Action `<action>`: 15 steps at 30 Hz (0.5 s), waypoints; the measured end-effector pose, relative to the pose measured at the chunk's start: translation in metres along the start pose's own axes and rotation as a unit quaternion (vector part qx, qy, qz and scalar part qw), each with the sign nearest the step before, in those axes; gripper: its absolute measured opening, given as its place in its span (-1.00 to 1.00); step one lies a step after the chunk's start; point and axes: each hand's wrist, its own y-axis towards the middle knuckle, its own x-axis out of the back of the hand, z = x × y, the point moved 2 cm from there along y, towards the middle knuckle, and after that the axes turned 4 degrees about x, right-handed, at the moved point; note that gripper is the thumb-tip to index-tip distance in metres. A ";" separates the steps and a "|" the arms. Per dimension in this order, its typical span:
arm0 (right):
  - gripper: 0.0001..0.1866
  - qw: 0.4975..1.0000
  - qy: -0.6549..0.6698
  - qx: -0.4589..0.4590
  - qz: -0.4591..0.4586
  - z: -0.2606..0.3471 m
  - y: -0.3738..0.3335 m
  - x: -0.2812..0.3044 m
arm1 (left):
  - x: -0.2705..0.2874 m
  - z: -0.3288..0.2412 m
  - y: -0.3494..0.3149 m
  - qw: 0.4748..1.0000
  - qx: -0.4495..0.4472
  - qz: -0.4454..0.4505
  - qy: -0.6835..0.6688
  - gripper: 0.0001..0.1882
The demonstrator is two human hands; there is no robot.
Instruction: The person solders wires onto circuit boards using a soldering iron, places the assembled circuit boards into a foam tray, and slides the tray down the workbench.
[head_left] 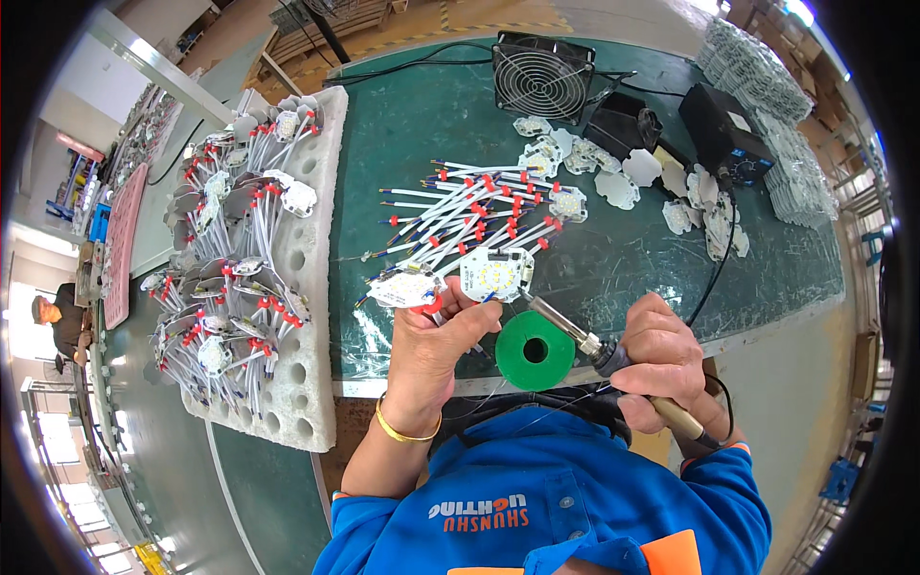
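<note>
My left hand (428, 347) is closed, thumb and fingers pinching a white wire with a blue-tipped end (489, 298) at the lower edge of a white LED circuit board (496, 272). Another LED board (406, 287) lies just left of it, above my fingers, with a red connector beside it. In my right hand (663, 353) is a soldering iron (563, 320), gripped by its handle. Its tip points up and left, close to the right edge of the first board; whether it touches cannot be seen. Below the boards stands a green spool of solder (536, 350).
Beyond my hands lies a pile of white wires with red connectors (470, 216). Bare boards (615, 189) are scattered right of it. A fan (543, 79) and black soldering station (725, 134) stand farther back. Wired boards fill a white foam tray (324, 383) at left. A person (67, 321) is far left.
</note>
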 end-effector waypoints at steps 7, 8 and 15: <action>-0.64 1.000 0.013 -0.012 -0.019 0.003 -0.002 -0.004 | -0.002 0.001 -0.005 1.000 0.007 -0.004 -0.008 -0.77; -0.71 1.000 0.008 -0.017 -0.015 0.003 -0.003 -0.005 | -0.002 0.001 -0.005 1.000 0.006 -0.004 -0.009 -0.77; -0.76 1.000 -0.012 -0.019 -0.008 0.001 0.000 -0.008 | -0.004 0.000 -0.003 1.000 0.004 0.000 -0.012 -0.75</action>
